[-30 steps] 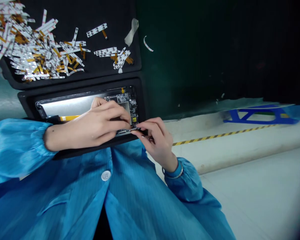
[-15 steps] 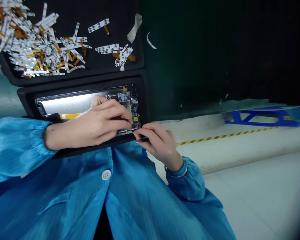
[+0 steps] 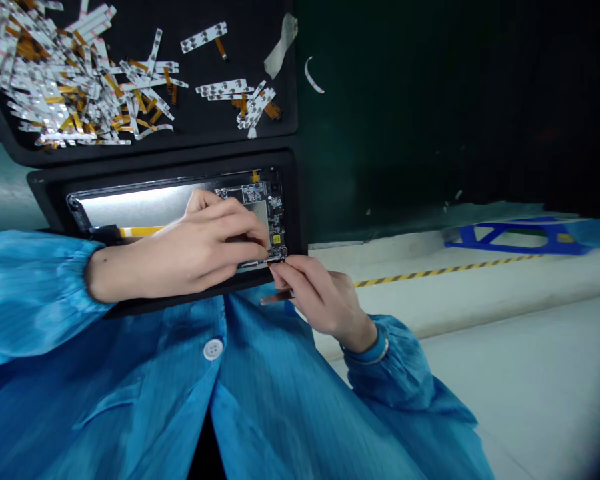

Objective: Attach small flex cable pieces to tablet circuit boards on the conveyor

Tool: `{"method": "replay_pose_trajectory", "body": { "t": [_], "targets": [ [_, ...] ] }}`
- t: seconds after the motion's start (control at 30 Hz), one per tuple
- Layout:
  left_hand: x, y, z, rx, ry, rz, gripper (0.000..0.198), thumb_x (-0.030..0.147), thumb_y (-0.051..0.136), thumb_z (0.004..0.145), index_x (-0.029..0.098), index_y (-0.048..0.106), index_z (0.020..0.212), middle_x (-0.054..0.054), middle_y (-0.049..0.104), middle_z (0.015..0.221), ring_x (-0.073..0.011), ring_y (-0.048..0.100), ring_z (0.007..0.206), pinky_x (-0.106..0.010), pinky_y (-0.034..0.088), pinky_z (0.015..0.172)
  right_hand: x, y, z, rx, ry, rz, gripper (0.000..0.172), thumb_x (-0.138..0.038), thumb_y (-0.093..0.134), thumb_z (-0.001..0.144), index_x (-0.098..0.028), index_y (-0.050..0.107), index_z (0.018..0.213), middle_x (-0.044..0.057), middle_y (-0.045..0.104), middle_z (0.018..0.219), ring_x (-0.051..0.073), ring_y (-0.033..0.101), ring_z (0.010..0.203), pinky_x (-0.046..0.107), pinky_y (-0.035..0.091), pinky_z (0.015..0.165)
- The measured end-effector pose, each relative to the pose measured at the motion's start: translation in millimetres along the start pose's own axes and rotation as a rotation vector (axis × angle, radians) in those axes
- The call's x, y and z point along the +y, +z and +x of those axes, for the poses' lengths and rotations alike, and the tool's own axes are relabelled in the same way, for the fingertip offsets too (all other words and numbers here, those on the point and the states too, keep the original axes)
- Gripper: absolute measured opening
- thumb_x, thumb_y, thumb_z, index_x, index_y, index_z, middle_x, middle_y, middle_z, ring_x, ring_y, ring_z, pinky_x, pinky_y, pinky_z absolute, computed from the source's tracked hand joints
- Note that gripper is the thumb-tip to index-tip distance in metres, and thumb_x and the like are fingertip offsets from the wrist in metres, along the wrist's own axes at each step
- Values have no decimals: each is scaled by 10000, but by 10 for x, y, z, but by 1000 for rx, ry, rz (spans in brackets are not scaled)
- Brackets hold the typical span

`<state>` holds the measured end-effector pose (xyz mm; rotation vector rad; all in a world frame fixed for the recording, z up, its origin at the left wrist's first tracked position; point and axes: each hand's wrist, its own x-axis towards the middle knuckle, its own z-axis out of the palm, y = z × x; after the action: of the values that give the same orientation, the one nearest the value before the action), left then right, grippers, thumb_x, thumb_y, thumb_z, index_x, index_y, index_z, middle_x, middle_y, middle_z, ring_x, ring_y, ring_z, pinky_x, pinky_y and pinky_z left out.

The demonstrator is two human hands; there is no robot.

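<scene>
An opened tablet-like device (image 3: 145, 208) lies in a black padded tray (image 3: 290, 200), its silvery panel and green-black circuit board (image 3: 275, 207) exposed. Over the panel and board rests my left hand (image 3: 205, 243), fingers curled and closed, with the fingertips at the board's near right corner. Whether they pinch anything is hidden. Beside that corner my right hand (image 3: 320, 290) is closed in a pinch on a flex cable (image 3: 276, 298). One thin strip end sticks out below its fingers, and a small orange piece shows at the fingertips next to the board's edge.
A second black tray (image 3: 145, 13) behind holds a heap of flex cables (image 3: 80, 87), white strips with orange tails, and a few apart at its right. A curved white strip (image 3: 314, 75) lies on the dark green table (image 3: 380, 133). Beyond the table's edge stands a blue frame (image 3: 510, 237).
The thin strip end now sticks out clearly below my right hand. My right fingers have shifted slightly at the board's corner, while my left hand stays in place. The whole view has moved a little.
</scene>
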<state>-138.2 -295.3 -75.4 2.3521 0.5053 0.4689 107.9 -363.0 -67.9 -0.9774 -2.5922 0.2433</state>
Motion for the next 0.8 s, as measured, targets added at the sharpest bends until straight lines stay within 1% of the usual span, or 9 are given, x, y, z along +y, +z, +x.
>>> {"method": "replay_pose_trajectory", "body": {
  "t": [0.1, 0.23, 0.37, 0.5, 0.6, 0.7, 0.8],
  "targets": [
    [-1, 2, 0, 11, 7, 8, 226, 159, 456, 1003, 145, 636, 1140, -102, 631, 1185, -268, 556, 1090, -415, 352, 865, 53, -8, -13, -27, -68, 7, 170, -58, 572, 954, 13, 611, 1104, 159, 705, 970, 171, 683, 719, 265, 523, 517],
    [-3, 9, 8, 5, 2, -3, 224, 169, 468, 1005, 129, 633, 1152, -111, 626, 1201, -281, 556, 1112, -425, 387, 881, 90, -16, 9, -17, -98, -24, 156, -38, 568, 945, 16, 620, 1082, 167, 717, 957, 185, 688, 726, 271, 526, 499],
    [-5, 12, 13, 12, 9, 1, 230, 159, 466, 999, 141, 633, 1156, -105, 635, 1193, -278, 567, 1095, -437, 376, 872, 136, -44, 56, -6, -186, -59, 146, -7, 526, 951, 20, 629, 1051, 166, 727, 937, 180, 682, 740, 265, 533, 515],
    [-13, 17, 11, 15, 12, 1, 236, 156, 455, 997, 153, 634, 1150, -104, 638, 1195, -274, 571, 1087, -431, 370, 865, 189, -94, 112, -36, -252, -65, 154, -3, 492, 968, 9, 638, 1017, 152, 732, 907, 169, 664, 708, 265, 519, 506],
    [-19, 26, 8, 9, 3, 7, 246, 166, 443, 999, 159, 638, 1148, -105, 641, 1197, -272, 572, 1087, -423, 386, 867, 198, -102, 122, -48, -264, -62, 145, -7, 505, 966, 15, 639, 1015, 156, 730, 908, 173, 667, 719, 260, 523, 512],
    [-21, 32, 4, 10, -9, -13, 252, 175, 442, 1000, 153, 645, 1146, -111, 641, 1205, -271, 568, 1112, -415, 416, 882, 189, -70, 96, -19, -239, -60, 122, -7, 552, 942, 27, 639, 1020, 162, 723, 905, 177, 672, 727, 249, 532, 516],
    [-19, 30, 3, 10, -19, -25, 252, 176, 447, 995, 169, 658, 1133, -107, 646, 1206, -277, 572, 1115, -425, 419, 878, 186, -35, 63, 9, -218, -58, 124, -19, 580, 930, 27, 647, 1024, 164, 717, 902, 180, 670, 717, 249, 533, 506]
  ]
}}
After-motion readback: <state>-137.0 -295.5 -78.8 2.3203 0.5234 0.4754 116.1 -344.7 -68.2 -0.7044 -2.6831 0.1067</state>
